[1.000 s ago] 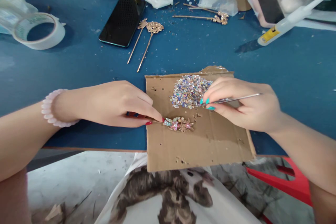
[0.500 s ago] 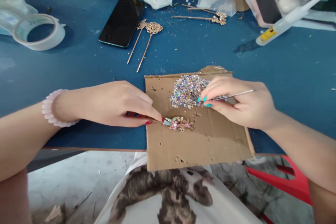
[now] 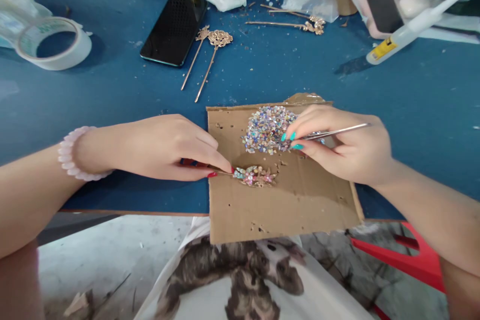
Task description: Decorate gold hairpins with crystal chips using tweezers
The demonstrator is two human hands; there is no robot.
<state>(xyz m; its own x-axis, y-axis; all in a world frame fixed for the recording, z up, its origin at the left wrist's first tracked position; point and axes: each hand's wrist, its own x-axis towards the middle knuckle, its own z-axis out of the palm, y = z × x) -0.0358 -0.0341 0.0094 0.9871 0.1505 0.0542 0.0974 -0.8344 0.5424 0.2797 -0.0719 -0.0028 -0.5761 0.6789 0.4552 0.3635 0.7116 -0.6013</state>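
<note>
My left hand (image 3: 176,152) pinches the stick of a hairpin (image 3: 255,176) between thumb and fingers. Its gold head, set with pink, green and clear stones, lies on a piece of cardboard (image 3: 285,215). Fingers of my right hand (image 3: 337,145) are closed on metal tweezers (image 3: 341,131), whose tips are at the edge of a heap of small multicoloured rhinestones (image 3: 268,127). Whether a stone is between the tips I cannot make out. The heap lies on the cardboard just beyond the hairpin head.
On the blue table (image 3: 123,95), a black phone (image 3: 174,30) lies beside two gold hairpins (image 3: 213,52). A roll of tape (image 3: 54,45) is at the left. More hairpins (image 3: 296,22) are at the back. A glue bottle (image 3: 397,40) leans at the right, near a pink phone (image 3: 378,10).
The tweezers have shifted slightly in my right fingers, their rear end now further right and a little higher. My left hand and the hairpin stay in place.
</note>
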